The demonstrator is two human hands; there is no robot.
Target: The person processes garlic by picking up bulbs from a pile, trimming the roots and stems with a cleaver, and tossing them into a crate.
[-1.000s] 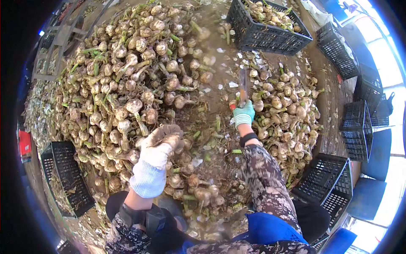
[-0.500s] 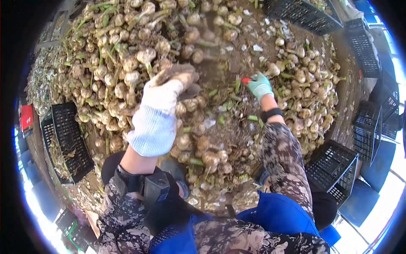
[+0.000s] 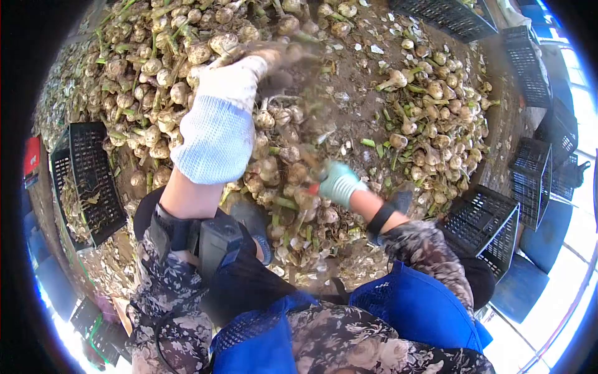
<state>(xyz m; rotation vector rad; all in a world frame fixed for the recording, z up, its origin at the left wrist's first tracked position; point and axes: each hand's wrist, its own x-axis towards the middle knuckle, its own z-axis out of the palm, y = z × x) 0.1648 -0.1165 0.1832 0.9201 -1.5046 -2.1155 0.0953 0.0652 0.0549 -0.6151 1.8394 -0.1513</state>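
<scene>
My left hand [image 3: 240,75], in a soiled white knit glove, reaches over the large heap of garlic bulbs [image 3: 180,93]. Its fingers are smeared by motion, so whether they hold a bulb does not show. My right hand [image 3: 339,184], in a pale green glove, is closed on a small red-handled tool [image 3: 313,188]; its working end is blurred. Just beyond that tool lie loose garlic bulbs [image 3: 269,169] between my feet. To the right, a smaller pile of garlic bulbs [image 3: 439,137] has stems cut short.
A black crate [image 3: 93,181] with dry scraps stands at left. More black crates [image 3: 479,221] line the right side, and another crate [image 3: 445,19] sits at the far edge. Skins and cut green stems [image 3: 367,143] litter the ground between the piles.
My right hand has swung from beside the right pile back left and nearer to me, with the red-handled tool. My left hand has moved slightly away over the heap. The view has shifted a little.
</scene>
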